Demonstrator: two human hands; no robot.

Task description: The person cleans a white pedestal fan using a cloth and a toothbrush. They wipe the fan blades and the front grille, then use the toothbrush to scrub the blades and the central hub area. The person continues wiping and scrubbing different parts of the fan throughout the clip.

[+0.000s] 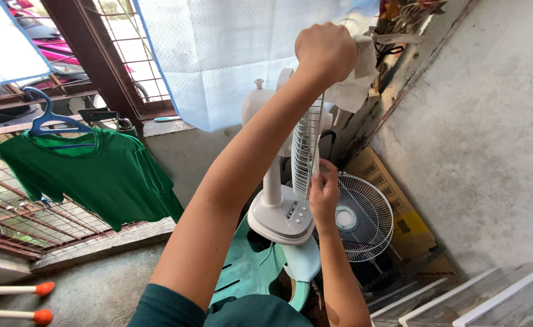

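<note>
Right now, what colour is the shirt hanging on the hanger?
The shirt is plain green, on a blue hanger; the head view shows it clearly.

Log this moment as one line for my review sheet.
left hand: wiping top of grille with cloth | right hand: steadying grille bottom | fan: upright on green chair

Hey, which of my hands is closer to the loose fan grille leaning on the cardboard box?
Right. Your right hand grips the fan's mounted guard just beside the loose grille; your left hand is high above.
</note>
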